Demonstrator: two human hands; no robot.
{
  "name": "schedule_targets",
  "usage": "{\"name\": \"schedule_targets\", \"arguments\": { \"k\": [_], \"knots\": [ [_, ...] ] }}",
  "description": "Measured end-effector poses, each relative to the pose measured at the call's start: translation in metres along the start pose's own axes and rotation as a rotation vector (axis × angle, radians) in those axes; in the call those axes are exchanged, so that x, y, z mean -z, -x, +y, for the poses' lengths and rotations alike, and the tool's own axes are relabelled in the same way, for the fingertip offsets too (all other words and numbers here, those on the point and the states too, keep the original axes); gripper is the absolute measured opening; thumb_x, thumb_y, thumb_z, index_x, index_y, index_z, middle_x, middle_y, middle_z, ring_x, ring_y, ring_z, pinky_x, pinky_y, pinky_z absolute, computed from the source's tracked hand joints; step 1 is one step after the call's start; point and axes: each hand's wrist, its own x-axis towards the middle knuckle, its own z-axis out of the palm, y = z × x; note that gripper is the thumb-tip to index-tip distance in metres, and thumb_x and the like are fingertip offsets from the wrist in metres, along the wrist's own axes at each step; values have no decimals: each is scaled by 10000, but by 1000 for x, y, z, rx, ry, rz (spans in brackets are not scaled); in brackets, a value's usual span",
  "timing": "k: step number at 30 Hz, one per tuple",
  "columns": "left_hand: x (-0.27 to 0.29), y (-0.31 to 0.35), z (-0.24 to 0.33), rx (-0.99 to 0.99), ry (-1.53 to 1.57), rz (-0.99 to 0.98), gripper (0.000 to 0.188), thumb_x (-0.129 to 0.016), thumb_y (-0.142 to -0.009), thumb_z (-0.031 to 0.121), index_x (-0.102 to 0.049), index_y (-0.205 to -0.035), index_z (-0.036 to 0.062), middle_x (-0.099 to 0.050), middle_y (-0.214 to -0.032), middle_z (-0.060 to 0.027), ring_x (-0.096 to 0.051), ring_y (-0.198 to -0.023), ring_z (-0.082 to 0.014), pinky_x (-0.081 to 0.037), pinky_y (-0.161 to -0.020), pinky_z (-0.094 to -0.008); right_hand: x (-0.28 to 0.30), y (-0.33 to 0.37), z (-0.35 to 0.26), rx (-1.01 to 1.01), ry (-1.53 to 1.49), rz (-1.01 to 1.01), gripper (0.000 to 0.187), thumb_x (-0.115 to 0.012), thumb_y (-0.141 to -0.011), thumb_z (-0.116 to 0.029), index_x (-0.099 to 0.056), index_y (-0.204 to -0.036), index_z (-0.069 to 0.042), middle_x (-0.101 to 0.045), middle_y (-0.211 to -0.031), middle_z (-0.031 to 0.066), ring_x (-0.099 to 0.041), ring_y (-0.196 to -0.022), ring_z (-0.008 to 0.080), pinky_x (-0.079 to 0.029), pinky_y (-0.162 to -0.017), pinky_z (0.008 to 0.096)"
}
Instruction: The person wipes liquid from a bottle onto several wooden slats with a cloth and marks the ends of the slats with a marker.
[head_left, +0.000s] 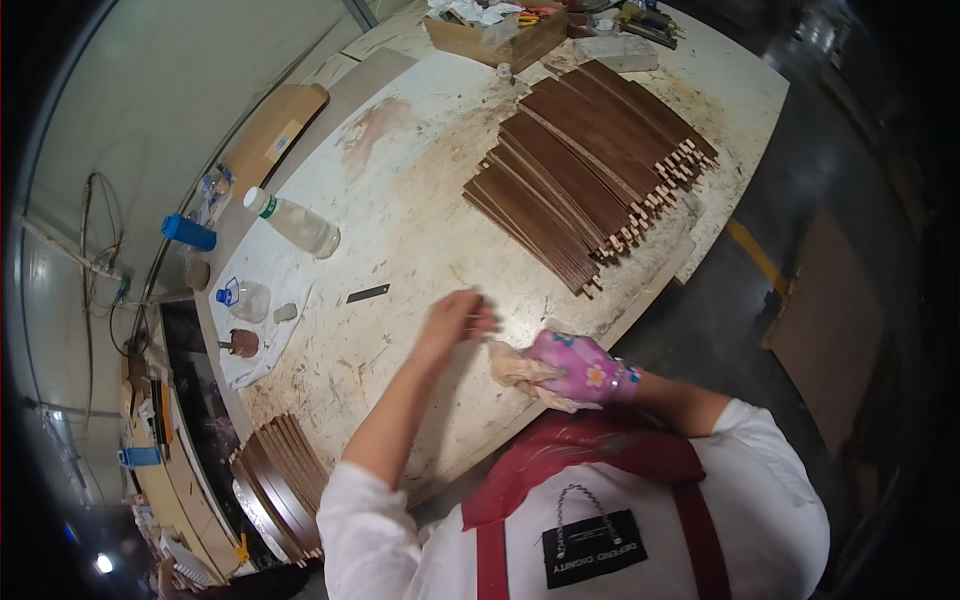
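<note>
My right hand, in a purple flowered glove, is closed around a crumpled beige cloth near the front edge of the worktable. Just left of it, my bare left hand is above the tabletop. Its fingers are smeared by motion, so whether they hold anything does not show. Beyond both hands, a fanned row of dark brown wooden slats lies on the table, with pale pegs at their near ends. A small dark metal strip rests left of my left hand.
On the left stand a clear bottle with a green cap, a small jar and a brown cup on a white cloth. A blue bottle lies behind. More slats sit at lower left. A cardboard box is at the far edge.
</note>
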Motion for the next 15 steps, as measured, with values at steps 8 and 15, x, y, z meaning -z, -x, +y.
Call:
{"name": "schedule_targets", "arguments": {
  "k": [8, 15],
  "knots": [
    [-92, -80, -6, 108, -148, -65, 414, -571, -944, 456, -598, -930, 43, -645, -829, -56, -622, -668, -125, -525, -617, -264, 40, 41, 16, 72, -53, 205, 313, -691, -815, -225, -620, -1068, -54, -594, -991, 151, -616, -885, 333, -504, -752, 397],
    [17, 10, -33, 27, 24, 306, 215, -582, -950, 329, -641, -967, 122, -588, -798, 33, -512, -692, -75, -424, -602, -237, 61, 24, 26, 19, -230, 139, 270, -686, -769, -161, -613, -1001, -44, -593, -963, 143, -610, -888, 339, -492, -756, 395]
  ]
}}
